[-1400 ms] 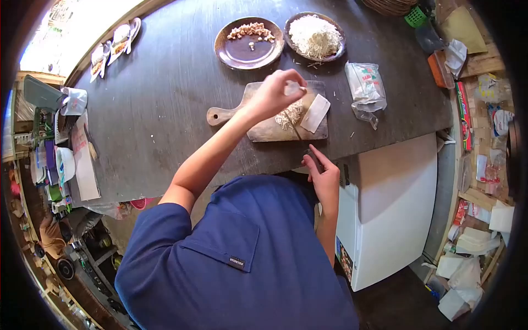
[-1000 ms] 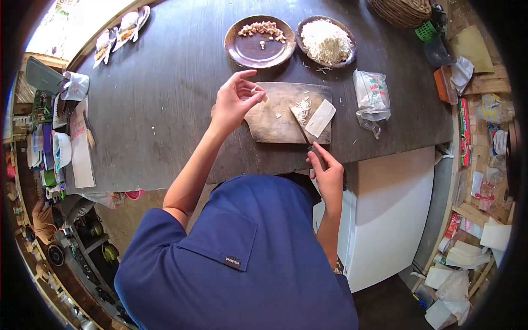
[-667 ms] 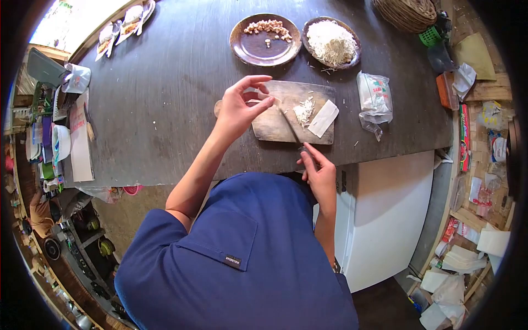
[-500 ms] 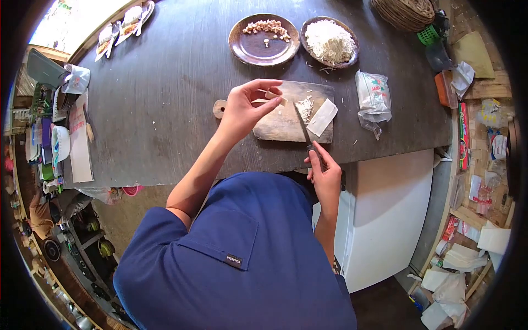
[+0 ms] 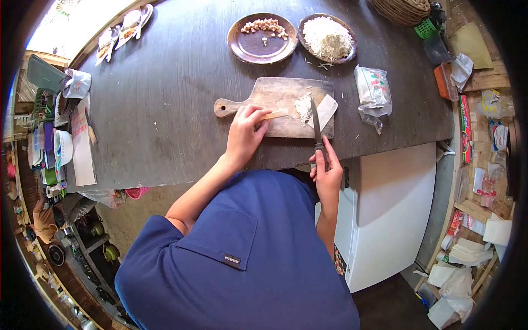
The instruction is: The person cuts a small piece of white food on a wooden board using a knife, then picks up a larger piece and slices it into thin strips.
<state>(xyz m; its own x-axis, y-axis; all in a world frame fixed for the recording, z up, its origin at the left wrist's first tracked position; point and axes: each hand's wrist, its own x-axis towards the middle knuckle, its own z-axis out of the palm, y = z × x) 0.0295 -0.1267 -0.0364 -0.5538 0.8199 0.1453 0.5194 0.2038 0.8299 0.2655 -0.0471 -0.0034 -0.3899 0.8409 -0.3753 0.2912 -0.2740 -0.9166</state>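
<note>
My left hand (image 5: 246,130) presses a thin pale strip (image 5: 273,115) flat on the wooden cutting board (image 5: 275,93). My right hand (image 5: 326,168) grips the handle of a knife (image 5: 317,124), whose blade points away from me over the board's right side. A small heap of white shreds (image 5: 302,103) and a flat white slab (image 5: 326,110) lie beside the blade. Beyond the board stand a brown plate with tan pieces (image 5: 262,38) and a brown plate heaped with white shreds (image 5: 326,37).
A plastic bag (image 5: 373,88) lies right of the board on the dark table (image 5: 165,88). A white appliance (image 5: 393,209) stands under the table's right end. A dish rack with cups and utensils (image 5: 52,126) lines the left edge. A woven basket (image 5: 400,7) sits far right.
My left hand came down from mid-air and laid the pale strip on the board. The knife swung right, its blade now beside the white slab.
</note>
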